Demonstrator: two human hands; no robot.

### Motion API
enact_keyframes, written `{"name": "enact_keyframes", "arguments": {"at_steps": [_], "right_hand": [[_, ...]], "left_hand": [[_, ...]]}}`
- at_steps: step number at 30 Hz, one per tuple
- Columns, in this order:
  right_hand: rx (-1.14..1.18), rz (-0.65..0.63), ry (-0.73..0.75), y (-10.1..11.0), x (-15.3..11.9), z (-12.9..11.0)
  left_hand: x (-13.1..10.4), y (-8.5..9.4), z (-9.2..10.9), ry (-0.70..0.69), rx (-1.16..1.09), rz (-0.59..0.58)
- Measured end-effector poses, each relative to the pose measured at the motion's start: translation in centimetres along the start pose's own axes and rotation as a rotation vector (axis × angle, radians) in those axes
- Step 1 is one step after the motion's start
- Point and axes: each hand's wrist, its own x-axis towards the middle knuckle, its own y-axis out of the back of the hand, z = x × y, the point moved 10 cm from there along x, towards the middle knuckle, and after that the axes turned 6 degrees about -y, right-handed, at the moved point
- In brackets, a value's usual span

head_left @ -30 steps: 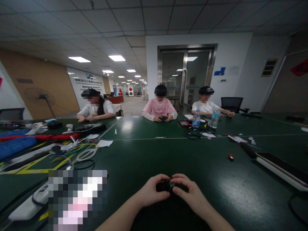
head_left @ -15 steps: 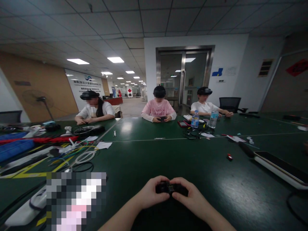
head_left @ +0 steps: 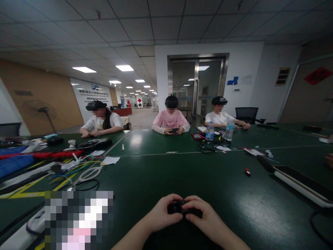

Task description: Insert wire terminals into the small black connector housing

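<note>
Close in front of me, low in the head view, a small black device [head_left: 177, 207] is held between my two hands over the dark green table [head_left: 145, 180]. Its outline resembles a game controller, but fingers cover much of it and I cannot make out its exact kind. My left hand [head_left: 163, 212] grips the left end, thumb on the near side and fingers over the far side. Around the right end, my right hand [head_left: 201, 212] is closed, its index finger bent over the device's middle and its thumb at the near edge.
Cables [head_left: 90, 173], a white power strip [head_left: 23, 231] and blue trays [head_left: 15, 166] crowd the left. To the right lie a phone-like slab [head_left: 303, 182] and a small red object [head_left: 247, 172]. Bottles [head_left: 210, 132] stand farther back. Several co-workers sit around the table.
My right index finger has bent farther over the middle of the black device, covering more of it. Both hands still hold it. The camera view has shifted slightly.
</note>
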Motion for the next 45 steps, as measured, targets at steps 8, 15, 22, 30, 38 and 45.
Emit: {"name": "enact_keyframes", "arguments": {"at_steps": [8,15,22,30,38,45], "right_hand": [[0.046,0.050,0.061,0.5,-0.2,-0.6],[0.046,0.045,0.026,0.4,-0.2,-0.5],[0.061,0.053,-0.056,0.6,0.0,0.3],[0.058,0.086,-0.090,0.8,0.1,0.8],[0.039,0.054,0.000,0.5,-0.1,-0.2],[0.003,0.048,0.017,0.1,-0.2,-0.8]], "left_hand": [[0.1,0.0,0.0,-0.020,0.018,-0.014],[0.0,0.1,-0.4,0.006,0.013,-0.005],[0.0,0.0,-0.4,0.013,-0.042,-0.002],[-0.1,0.2,0.0,0.017,0.002,0.020],[-0.1,0.2,0.0,0.003,0.031,0.012],[-0.1,0.0,-0.2,-0.001,0.045,0.001]]}}
